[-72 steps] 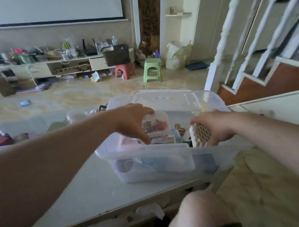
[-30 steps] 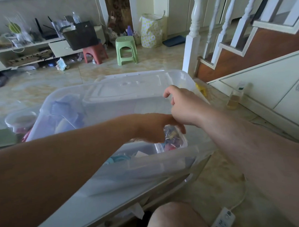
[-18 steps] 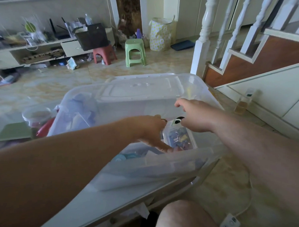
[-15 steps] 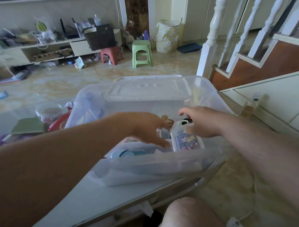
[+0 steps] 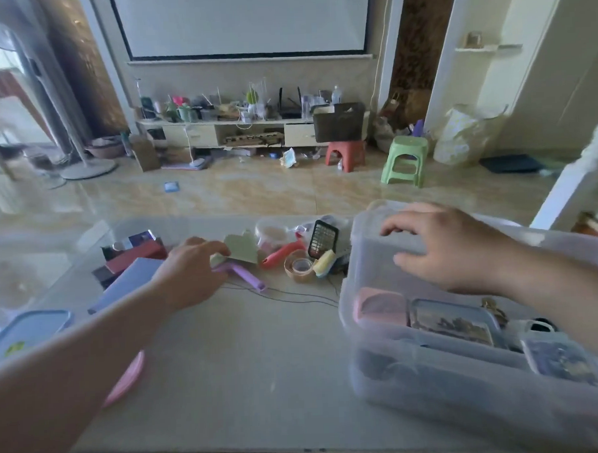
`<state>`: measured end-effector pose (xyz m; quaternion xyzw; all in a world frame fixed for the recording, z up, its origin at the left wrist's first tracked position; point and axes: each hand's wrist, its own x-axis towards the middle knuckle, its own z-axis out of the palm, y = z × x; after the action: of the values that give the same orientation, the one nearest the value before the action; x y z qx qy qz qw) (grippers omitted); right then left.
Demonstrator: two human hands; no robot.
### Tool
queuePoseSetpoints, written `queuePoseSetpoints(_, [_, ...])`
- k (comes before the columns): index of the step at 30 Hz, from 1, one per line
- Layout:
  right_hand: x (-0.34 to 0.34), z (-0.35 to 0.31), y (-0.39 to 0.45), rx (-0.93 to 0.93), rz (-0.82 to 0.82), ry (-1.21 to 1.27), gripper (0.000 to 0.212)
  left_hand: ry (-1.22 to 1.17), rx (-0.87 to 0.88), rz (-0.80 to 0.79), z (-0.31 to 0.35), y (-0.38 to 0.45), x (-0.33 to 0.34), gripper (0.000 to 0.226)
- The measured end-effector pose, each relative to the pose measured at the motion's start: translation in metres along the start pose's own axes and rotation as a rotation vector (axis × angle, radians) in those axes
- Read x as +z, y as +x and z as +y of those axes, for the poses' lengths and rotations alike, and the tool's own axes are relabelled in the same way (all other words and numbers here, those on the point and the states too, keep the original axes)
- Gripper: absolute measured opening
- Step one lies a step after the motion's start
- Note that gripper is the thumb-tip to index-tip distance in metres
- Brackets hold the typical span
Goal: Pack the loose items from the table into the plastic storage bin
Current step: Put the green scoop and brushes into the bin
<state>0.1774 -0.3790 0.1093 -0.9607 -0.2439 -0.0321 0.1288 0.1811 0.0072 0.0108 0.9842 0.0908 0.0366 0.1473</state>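
Note:
The clear plastic storage bin (image 5: pixel 469 393) stands on the right of the table. It holds a pink case (image 5: pixel 379 303), a picture tin (image 5: pixel 452 320) and a small clear box of clips (image 5: pixel 560 362). My right hand (image 5: pixel 453 250) hovers over the bin's far left part, fingers spread, holding nothing. My left hand (image 5: pixel 190 272) reaches into the loose pile, its fingertips at a pale green card (image 5: pixel 242 251) and a purple roller handle (image 5: pixel 241 275). Whether it grips either is hidden.
The pile also has a red-handled tool (image 5: pixel 281 252), a tape roll (image 5: pixel 299 267), a black grid piece (image 5: pixel 322 239), a yellow sponge (image 5: pixel 325 261) and a round tub (image 5: pixel 272 232). A red box (image 5: pixel 134 255), purple notebook (image 5: pixel 128 281), blue lid (image 5: pixel 24 330) and pink disc (image 5: pixel 126 381) lie left.
My view has swung left, from the bin to the table. My left hand let go of the small clear box inside the bin and moved to the pile. My right hand shifted toward the bin's left side.

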Motion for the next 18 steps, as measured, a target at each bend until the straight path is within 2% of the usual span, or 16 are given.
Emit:
queuePoseSetpoints(3, [0.042,-0.069,0.068,-0.097,-0.050,0.001,0.040,0.000,-0.028,-0.126,-0.029,0.006,0.036,0.067])
queuePoseSetpoints(7, [0.109,-0.126,0.155,-0.080,-0.264,-0.218,0.041,0.057,-0.008,-0.169,-0.044,0.028,0.069,0.070])
queuePoseSetpoints(10, [0.163,-0.143,0.205,0.016,-0.397,-0.322,0.041,0.104,-0.009,-0.125,-0.060,0.063,0.078,0.070])
queuePoseSetpoints(14, [0.238,-0.151,0.242,0.135,-0.444,-0.301,0.047,0.111,0.053,-0.085,-0.070,0.121,0.082,0.080])
queuePoseSetpoints(16, [0.266,-0.146,0.247,0.117,-0.487,-0.315,0.053,0.079,0.090,-0.105,-0.067,0.147,0.088,0.084])
queuePoseSetpoints(18, [0.277,-0.142,0.246,0.144,-0.455,-0.308,0.055,0.068,0.110,-0.136,-0.066,0.161,0.104,0.080])
